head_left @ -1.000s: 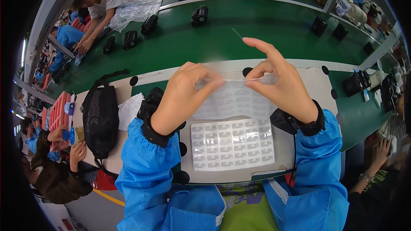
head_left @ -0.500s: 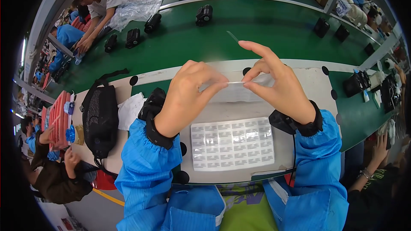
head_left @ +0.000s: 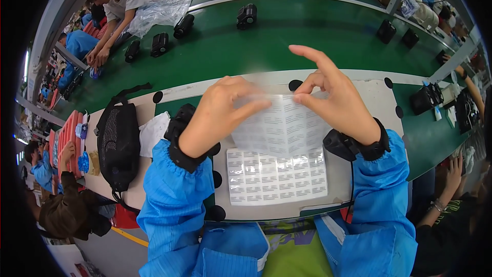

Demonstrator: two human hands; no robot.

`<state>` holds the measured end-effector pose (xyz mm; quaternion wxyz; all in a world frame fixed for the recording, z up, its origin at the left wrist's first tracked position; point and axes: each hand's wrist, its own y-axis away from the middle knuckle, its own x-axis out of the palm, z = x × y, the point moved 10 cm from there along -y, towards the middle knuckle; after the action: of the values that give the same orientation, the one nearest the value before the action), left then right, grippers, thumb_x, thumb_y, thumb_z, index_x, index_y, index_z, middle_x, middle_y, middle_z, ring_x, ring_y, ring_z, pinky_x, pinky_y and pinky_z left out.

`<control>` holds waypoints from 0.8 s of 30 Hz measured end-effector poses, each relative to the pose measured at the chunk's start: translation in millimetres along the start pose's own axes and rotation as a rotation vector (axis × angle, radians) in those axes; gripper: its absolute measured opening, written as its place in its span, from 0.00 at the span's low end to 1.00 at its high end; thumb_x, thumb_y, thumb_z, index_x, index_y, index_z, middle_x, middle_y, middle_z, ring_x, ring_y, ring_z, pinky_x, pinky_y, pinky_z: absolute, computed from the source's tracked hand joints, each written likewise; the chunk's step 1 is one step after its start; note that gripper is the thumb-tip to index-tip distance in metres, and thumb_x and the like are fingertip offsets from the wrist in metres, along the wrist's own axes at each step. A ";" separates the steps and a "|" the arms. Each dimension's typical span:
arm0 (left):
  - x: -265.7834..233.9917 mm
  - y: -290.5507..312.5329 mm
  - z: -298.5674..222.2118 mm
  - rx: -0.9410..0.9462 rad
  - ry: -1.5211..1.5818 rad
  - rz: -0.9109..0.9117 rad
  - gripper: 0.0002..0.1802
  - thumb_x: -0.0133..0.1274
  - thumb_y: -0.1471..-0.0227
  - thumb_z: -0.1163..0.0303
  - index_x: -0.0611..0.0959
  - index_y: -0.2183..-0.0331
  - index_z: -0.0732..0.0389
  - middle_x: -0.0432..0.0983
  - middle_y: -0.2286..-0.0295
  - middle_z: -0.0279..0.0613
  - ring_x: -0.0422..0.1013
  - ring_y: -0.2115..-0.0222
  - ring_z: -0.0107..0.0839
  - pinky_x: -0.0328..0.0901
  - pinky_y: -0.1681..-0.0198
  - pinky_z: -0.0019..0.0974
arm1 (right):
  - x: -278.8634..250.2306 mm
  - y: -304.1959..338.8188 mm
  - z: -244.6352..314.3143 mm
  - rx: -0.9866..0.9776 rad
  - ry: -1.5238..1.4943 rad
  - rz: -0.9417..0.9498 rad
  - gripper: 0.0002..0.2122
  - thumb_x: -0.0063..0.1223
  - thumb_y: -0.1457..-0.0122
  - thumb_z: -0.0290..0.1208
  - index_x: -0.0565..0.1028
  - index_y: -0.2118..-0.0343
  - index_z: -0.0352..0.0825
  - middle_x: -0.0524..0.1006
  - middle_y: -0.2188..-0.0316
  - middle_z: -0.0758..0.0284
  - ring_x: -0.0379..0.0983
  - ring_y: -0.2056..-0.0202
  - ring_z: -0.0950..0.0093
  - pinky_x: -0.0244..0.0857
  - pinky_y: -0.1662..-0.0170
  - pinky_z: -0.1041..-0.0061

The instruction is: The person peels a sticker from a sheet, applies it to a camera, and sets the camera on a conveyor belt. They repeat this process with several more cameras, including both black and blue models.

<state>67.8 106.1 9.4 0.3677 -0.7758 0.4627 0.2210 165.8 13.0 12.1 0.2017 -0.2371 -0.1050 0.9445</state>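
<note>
Both my hands are raised over the work board (head_left: 338, 190), holding a thin white sheet of labels (head_left: 284, 128) by its upper edge. My left hand (head_left: 218, 110) has its thumb on the sheet's front; its other fingers are blurred by motion. My right hand (head_left: 335, 97) pinches the edge between thumb and bent fingers, with its index finger raised apart. The held sheet hangs with a crease down its middle and overlaps the top of a second label sheet (head_left: 277, 179), which lies flat and glossy on the board. Black wrist devices (head_left: 342, 146) sit on both wrists.
A black mesh bag (head_left: 119, 143) and a white cloth (head_left: 154, 134) lie to my left. Several black devices (head_left: 247, 16) stand along the green bench (head_left: 205, 46) beyond the board. More black parts (head_left: 426, 98) sit at the right. Other people work around the bench.
The held sheet has tipped from nearly edge-on to hanging down, so its printed rows show. A clear strip at my right index fingertip can no longer be made out.
</note>
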 end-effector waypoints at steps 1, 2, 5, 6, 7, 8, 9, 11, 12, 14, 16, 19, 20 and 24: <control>-5.1 -0.2 -0.9 0.002 -0.004 -0.027 0.09 0.56 0.57 0.69 0.80 0.72 0.64 0.72 0.77 0.37 0.66 0.72 0.27 0.60 0.67 0.28 | -4.3 -0.5 0.4 0.014 0.021 -0.015 0.30 0.51 0.55 0.17 0.57 0.46 0.39 0.71 0.81 0.73 0.70 0.72 0.83 0.58 0.56 0.78; -7.4 -0.3 -1.0 0.003 -0.006 -0.027 0.09 0.56 0.57 0.69 0.80 0.72 0.64 0.72 0.77 0.37 0.66 0.72 0.27 0.60 0.67 0.28 | -8.3 -0.9 0.5 0.028 0.041 -0.029 0.30 0.51 0.55 0.17 0.57 0.46 0.39 0.71 0.81 0.73 0.69 0.72 0.83 0.58 0.56 0.78; -15.0 0.0 13.2 -0.125 0.175 -0.059 0.10 0.57 0.58 0.69 0.80 0.71 0.63 0.71 0.77 0.35 0.67 0.72 0.24 0.60 0.67 0.25 | -13.7 -2.1 1.1 0.055 0.050 -0.016 0.30 0.50 0.55 0.17 0.57 0.46 0.39 0.71 0.81 0.74 0.69 0.72 0.84 0.56 0.56 0.79; -16.1 -0.8 12.6 -0.126 0.175 -0.059 0.10 0.57 0.58 0.69 0.80 0.71 0.63 0.71 0.77 0.35 0.67 0.72 0.24 0.60 0.67 0.25 | -13.8 -2.6 -0.7 0.070 0.055 -0.008 0.30 0.50 0.55 0.17 0.57 0.46 0.38 0.70 0.81 0.74 0.69 0.72 0.85 0.56 0.56 0.80; -16.1 -1.6 13.3 -0.151 0.176 -0.046 0.09 0.56 0.58 0.69 0.80 0.72 0.64 0.72 0.76 0.36 0.68 0.72 0.25 0.60 0.66 0.26 | -13.7 -3.2 -1.3 0.070 0.055 -0.007 0.30 0.50 0.55 0.17 0.57 0.46 0.38 0.70 0.81 0.74 0.69 0.72 0.85 0.56 0.56 0.80; -16.2 -2.3 13.9 -0.176 0.177 -0.033 0.09 0.56 0.58 0.70 0.79 0.72 0.64 0.72 0.75 0.37 0.68 0.71 0.26 0.61 0.66 0.27 | -12.9 -3.9 -1.0 0.061 0.047 0.000 0.30 0.50 0.55 0.17 0.57 0.47 0.38 0.70 0.81 0.74 0.69 0.72 0.85 0.55 0.57 0.80; -15.6 -2.6 15.2 -0.200 0.178 -0.020 0.08 0.55 0.58 0.70 0.79 0.73 0.65 0.73 0.75 0.38 0.68 0.71 0.27 0.61 0.65 0.28 | -12.1 -4.7 -0.5 0.052 0.040 0.006 0.30 0.51 0.55 0.17 0.57 0.47 0.38 0.70 0.81 0.75 0.68 0.72 0.85 0.55 0.57 0.80; -14.4 -0.6 17.3 -0.203 0.178 -0.019 0.08 0.55 0.58 0.70 0.79 0.73 0.65 0.73 0.75 0.38 0.69 0.71 0.27 0.61 0.65 0.28 | -9.7 -4.0 -1.7 0.046 0.031 0.014 0.30 0.51 0.55 0.17 0.57 0.47 0.38 0.70 0.81 0.75 0.68 0.72 0.86 0.55 0.57 0.81; -14.1 0.1 18.0 -0.204 0.177 -0.018 0.08 0.55 0.58 0.70 0.79 0.73 0.65 0.73 0.75 0.39 0.69 0.71 0.27 0.61 0.65 0.27 | -10.0 -3.6 0.1 0.022 0.034 0.006 0.30 0.51 0.55 0.17 0.57 0.47 0.38 0.70 0.81 0.75 0.68 0.72 0.86 0.55 0.58 0.81; -15.2 1.0 17.7 -0.202 0.175 -0.019 0.08 0.55 0.57 0.70 0.79 0.73 0.65 0.73 0.75 0.39 0.69 0.72 0.26 0.61 0.65 0.27 | -11.3 -3.1 5.1 -0.029 0.039 -0.012 0.30 0.51 0.55 0.17 0.57 0.47 0.38 0.70 0.81 0.75 0.68 0.73 0.85 0.55 0.58 0.81; -16.8 4.6 17.7 -0.216 0.193 -0.009 0.08 0.54 0.57 0.71 0.79 0.74 0.66 0.73 0.76 0.39 0.69 0.72 0.27 0.61 0.65 0.27 | -9.1 -1.9 7.2 -0.021 0.022 -0.002 0.30 0.51 0.55 0.18 0.57 0.47 0.38 0.70 0.81 0.75 0.68 0.72 0.85 0.55 0.58 0.81; -15.3 5.0 24.7 -0.243 0.208 0.032 0.09 0.54 0.56 0.70 0.79 0.74 0.67 0.73 0.76 0.39 0.69 0.72 0.27 0.61 0.66 0.27 | -5.8 -3.6 9.6 -0.011 -0.012 0.015 0.30 0.52 0.55 0.18 0.56 0.47 0.38 0.70 0.81 0.75 0.68 0.72 0.85 0.55 0.58 0.81; -8.9 4.0 30.5 -0.264 0.220 0.071 0.09 0.54 0.56 0.69 0.79 0.74 0.67 0.73 0.77 0.39 0.69 0.72 0.27 0.61 0.66 0.27 | -1.8 -4.4 1.2 0.051 0.006 0.052 0.30 0.52 0.55 0.19 0.56 0.47 0.38 0.70 0.80 0.74 0.68 0.72 0.84 0.55 0.58 0.81; 45.2 6.0 88.6 -0.378 0.236 0.350 0.15 0.56 0.58 0.64 0.79 0.72 0.68 0.73 0.74 0.42 0.69 0.71 0.31 0.62 0.65 0.29 | 8.6 -8.5 -38.9 0.150 0.056 0.118 0.29 0.53 0.55 0.20 0.57 0.47 0.39 0.71 0.78 0.72 0.68 0.69 0.83 0.56 0.60 0.82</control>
<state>83.7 147.9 -79.7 0.1165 -0.7592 0.5799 0.2716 180.7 28.4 -22.5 0.1656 -0.2536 -0.0143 0.9529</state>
